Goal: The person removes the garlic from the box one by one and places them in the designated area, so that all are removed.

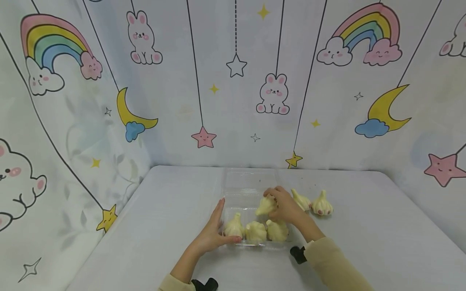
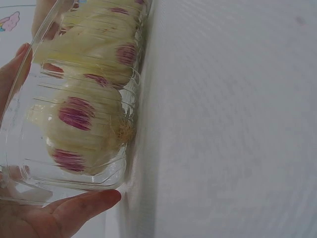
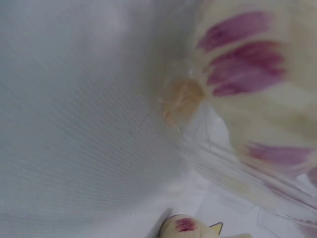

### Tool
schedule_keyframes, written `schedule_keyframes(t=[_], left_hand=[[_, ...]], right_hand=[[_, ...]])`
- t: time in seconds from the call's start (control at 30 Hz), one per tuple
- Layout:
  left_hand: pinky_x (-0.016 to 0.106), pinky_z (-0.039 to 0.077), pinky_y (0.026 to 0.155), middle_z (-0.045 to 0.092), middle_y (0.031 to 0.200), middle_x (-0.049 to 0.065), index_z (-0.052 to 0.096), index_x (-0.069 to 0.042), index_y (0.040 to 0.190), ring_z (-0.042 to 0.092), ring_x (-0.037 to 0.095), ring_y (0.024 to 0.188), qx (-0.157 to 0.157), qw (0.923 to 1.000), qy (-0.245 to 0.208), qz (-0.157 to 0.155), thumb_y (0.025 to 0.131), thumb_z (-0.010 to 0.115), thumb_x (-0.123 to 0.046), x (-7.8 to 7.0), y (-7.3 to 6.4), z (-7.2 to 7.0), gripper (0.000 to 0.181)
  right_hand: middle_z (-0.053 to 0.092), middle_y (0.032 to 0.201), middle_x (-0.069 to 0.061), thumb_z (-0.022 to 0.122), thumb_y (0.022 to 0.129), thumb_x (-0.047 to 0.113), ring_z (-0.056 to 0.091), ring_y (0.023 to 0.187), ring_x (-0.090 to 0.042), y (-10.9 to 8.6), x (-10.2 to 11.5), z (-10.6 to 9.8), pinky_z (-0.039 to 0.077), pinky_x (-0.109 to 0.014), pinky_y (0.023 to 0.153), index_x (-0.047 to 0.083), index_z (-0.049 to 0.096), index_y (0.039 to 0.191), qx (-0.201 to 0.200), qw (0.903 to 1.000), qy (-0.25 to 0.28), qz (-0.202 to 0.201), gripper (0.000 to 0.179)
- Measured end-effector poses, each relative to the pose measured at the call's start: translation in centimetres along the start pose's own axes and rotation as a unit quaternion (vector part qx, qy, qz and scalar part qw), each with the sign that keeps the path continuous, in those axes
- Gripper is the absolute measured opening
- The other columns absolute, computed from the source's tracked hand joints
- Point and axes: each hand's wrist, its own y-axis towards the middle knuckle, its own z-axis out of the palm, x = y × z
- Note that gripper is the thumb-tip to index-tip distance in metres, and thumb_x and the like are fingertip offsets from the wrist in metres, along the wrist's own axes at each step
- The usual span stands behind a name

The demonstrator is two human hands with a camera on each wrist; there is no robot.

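A clear plastic clamshell box (image 1: pixel 251 243) lies with its lid (image 1: pixel 251 178) folded back. Three garlic bulbs form its front row: left (image 1: pixel 234 226), middle (image 1: pixel 256 231) and right (image 1: pixel 278 231). My left hand (image 1: pixel 210 234) spans the box's left end, fingers straight, thumb along the front wall; in the left wrist view the thumb (image 2: pixel 89 206) touches the plastic. Behind the front row, my right hand (image 1: pixel 285 206) grips another garlic bulb (image 1: pixel 266 205) over the box. In the right wrist view, a purple-streaked bulb (image 3: pixel 247 64) looms close, without the fingers showing.
Two more garlic bulbs stand on the white-covered table (image 1: pixel 364 226) right of the box: one (image 1: pixel 300 199) partly behind my right hand, another (image 1: pixel 322 204) farther right. A cartoon-printed curtain (image 1: pixel 233 101) rises behind the table. Black straps (image 1: pixel 298 254) sit at both wrists.
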Motion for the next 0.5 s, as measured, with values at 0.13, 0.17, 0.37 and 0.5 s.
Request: schedule_keyframes(t=[0.13,0.17,0.37,0.5], left_hand=[[0.057,0.029,0.100,-0.005,0.151,0.018,-0.003,-0.017,0.148,0.014,0.046,0.132,0.000,1.0000,0.003,0.001,0.067,0.082,-0.023,0.06,0.02,0.03,0.117],[0.057,0.029,0.100,-0.005,0.151,0.018,-0.003,-0.017,0.148,0.014,0.046,0.132,0.001,1.0000,0.003,0.001,0.067,0.082,-0.023,0.07,0.02,0.04,0.117],[0.057,0.027,0.101,-0.005,0.151,0.019,-0.003,-0.015,0.148,0.011,0.044,0.134,0.003,1.0000,0.003,0.002,0.068,0.082,-0.022,0.12,0.05,0.05,0.117],[0.056,0.028,0.101,-0.005,0.151,0.018,-0.003,-0.016,0.148,0.013,0.045,0.133,0.000,1.0000,-0.001,-0.001,0.067,0.082,-0.021,0.15,0.08,0.06,0.117]], right_hand=[[0.049,0.102,-0.013,0.074,0.060,-0.005,0.050,0.086,-0.025,-0.10,-0.27,0.02,0.047,-0.030,0.064,0.007,0.058,0.106,-0.026,0.9996,0.005,-0.013,0.050],[0.050,0.102,-0.014,0.075,0.060,-0.005,0.050,0.086,-0.025,-0.14,-0.30,0.02,0.047,-0.030,0.065,0.007,0.058,0.106,-0.032,0.9994,0.009,-0.013,0.050],[0.050,0.102,-0.013,0.073,0.060,-0.004,0.048,0.082,-0.022,-0.56,-0.25,-0.20,0.048,-0.030,0.064,0.006,0.058,0.106,-0.064,0.9972,0.035,-0.014,0.049],[0.049,0.102,-0.013,0.075,0.062,-0.004,0.049,0.084,-0.022,-0.84,0.10,-0.42,0.052,-0.033,0.070,0.006,0.057,0.106,-0.081,0.9948,0.062,-0.012,0.049]])
